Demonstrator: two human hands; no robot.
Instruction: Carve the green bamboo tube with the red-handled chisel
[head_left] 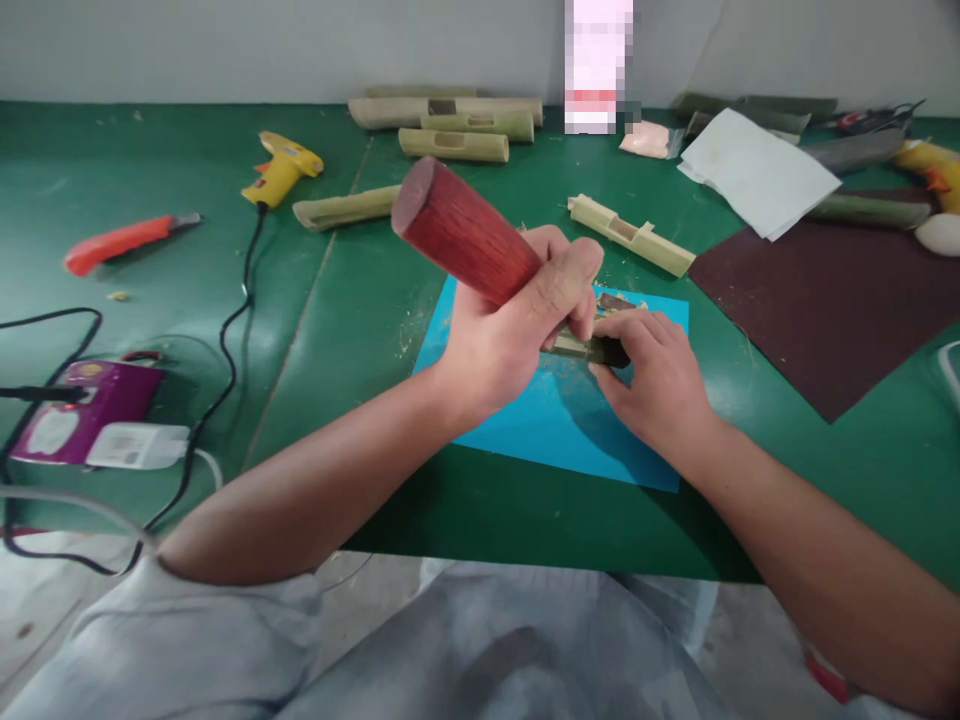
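My left hand [517,320] is wrapped round a thick red wooden handle [457,230] whose butt end points up and to the left. The tool's working end is hidden behind the fingers. My right hand [656,375] grips a small dark green bamboo piece [592,348] pressed down on a blue mat [555,410]. Both hands meet over that piece at the mat's upper middle.
Several cut bamboo sections [450,120] lie at the back, one pale notched piece [630,235] near the mat. A yellow glue gun [281,170], an orange knife [120,242], a purple box [82,410] with cables sit left. Brown sheet [832,300] and white paper [754,170] lie right.
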